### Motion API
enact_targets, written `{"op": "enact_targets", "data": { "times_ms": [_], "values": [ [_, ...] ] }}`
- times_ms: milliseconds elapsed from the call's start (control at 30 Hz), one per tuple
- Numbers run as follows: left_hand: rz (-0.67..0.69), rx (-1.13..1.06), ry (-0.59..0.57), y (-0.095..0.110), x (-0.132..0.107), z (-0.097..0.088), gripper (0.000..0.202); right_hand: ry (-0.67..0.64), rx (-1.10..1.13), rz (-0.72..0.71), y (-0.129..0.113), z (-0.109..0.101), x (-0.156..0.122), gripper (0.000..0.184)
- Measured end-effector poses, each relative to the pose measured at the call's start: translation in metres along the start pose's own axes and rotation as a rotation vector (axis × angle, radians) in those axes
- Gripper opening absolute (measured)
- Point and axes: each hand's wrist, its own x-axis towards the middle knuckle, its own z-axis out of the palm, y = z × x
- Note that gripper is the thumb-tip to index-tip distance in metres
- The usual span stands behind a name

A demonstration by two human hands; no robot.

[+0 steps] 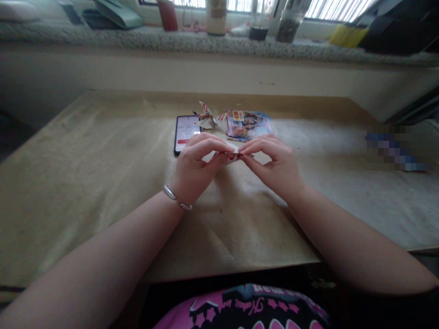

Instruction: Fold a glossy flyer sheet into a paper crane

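Observation:
Between my two hands is a small piece of white paper with red print (233, 156), folded or crumpled; its full shape is hidden by my fingers. My left hand (202, 162), with a silver bangle at the wrist, pinches its left side between thumb and fingers. On the right side, the thumb and fingertips of my right hand (274, 160) pinch the same paper. Both hands are above the table, just in front of a printed colourful booklet or packet (248, 124) and a phone (183, 132) with a lit screen.
Crumpled white and red paper (209, 119) lies between the phone and the booklet. A blurred blue item (394, 153) is at the table's right. Behind the tan-covered table (103, 183), a stone windowsill (192, 43) carries several bottles and jars.

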Motion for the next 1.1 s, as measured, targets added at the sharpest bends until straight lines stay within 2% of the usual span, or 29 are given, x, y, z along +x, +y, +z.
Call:
{"op": "enact_targets", "data": {
  "times_ms": [267, 367, 600, 933, 1100],
  "values": [
    [0.17, 0.293, -0.082, 0.0011, 0.0023, -0.0015, 0.011, -0.005, -0.119, -0.113, -0.0034, -0.0052, -0.0006, 0.007],
    [0.164, 0.27, -0.06, 0.0004, 0.0023, -0.0012, 0.013, -0.019, -0.126, -0.104, -0.004, -0.0049, -0.001, 0.005],
    [0.054, 0.159, -0.009, 0.0001, 0.0014, 0.0001, 0.012, 0.027, -0.061, -0.105, -0.0041, -0.0033, 0.0008, 0.006],
    [0.111, 0.066, 0.081, 0.0028, 0.0028, 0.0006, 0.008, 0.116, -0.098, -0.192, -0.0047, -0.004, 0.0021, 0.007],
    [0.12, 0.076, 0.083, 0.0027, 0.003, 0.0007, 0.007, 0.109, -0.072, -0.197, -0.0016, -0.0044, 0.0024, 0.008]
  ]
}}
